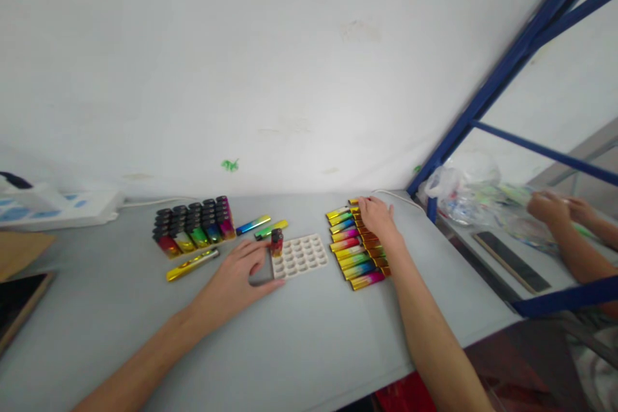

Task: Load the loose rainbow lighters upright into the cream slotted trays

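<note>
In the head view, my left hand (244,270) rests at the left end of a white tray (302,256) with rows of small hollows. Its thumb and fingers are spread, the thumb near the tray's front corner. One red lighter (277,243) with a black top stands upright in the tray's back left corner, beside my index fingertip. My right hand (379,217) is at the far end of a double row of shiny multicoloured lighters (355,257) lying flat. Its fingers are bent around a lighter there, their tips partly hidden.
A block of upright lighters (193,225) stands at left. Loose lighters, one gold (192,264), one blue (253,224) and one green (271,230), lie near it. A power strip (58,206) sits far left. Beyond a blue frame (483,103), another person's hands (550,209) work near plastic bags.
</note>
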A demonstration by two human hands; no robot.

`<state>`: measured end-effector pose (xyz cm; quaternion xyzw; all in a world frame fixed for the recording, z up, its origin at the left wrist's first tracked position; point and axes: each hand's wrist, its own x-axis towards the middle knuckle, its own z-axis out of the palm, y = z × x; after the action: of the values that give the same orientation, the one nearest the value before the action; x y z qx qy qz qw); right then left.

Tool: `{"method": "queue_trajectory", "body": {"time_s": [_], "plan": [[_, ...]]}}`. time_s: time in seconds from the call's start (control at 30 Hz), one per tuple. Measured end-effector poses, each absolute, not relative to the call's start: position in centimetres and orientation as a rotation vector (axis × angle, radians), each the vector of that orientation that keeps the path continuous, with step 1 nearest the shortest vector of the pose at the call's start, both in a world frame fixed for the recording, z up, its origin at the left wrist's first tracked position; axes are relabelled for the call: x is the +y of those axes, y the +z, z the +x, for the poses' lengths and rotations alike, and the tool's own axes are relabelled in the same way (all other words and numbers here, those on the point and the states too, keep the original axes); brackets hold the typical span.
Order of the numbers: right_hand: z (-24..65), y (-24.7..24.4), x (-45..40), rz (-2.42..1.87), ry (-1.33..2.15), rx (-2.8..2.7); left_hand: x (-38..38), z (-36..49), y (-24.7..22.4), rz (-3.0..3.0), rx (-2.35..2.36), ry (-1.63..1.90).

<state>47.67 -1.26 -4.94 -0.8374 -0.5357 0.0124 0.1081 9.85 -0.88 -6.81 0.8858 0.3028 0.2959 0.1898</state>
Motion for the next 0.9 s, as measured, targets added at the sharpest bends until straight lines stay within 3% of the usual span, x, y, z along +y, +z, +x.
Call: {"method": "queue_trajectory", "body": {"time_s": [0.53,0.77,0.9], "plan": [[53.0,-5.0,-3.5,-2.555,-0.082,-1.056,-0.8,9.8,-6.6,2.527,0.855,0.808],[52.0,-4.3,-2.5,-2.132,-0.138,-1.231,-0.8,9.8,-6.8,2.499,0.860,0.802],[47.7,-3.7,-2.0,-1.620,0.102,-1.316,-0.9,9.8,-6.6,2.480,0.871,0.799]]}}
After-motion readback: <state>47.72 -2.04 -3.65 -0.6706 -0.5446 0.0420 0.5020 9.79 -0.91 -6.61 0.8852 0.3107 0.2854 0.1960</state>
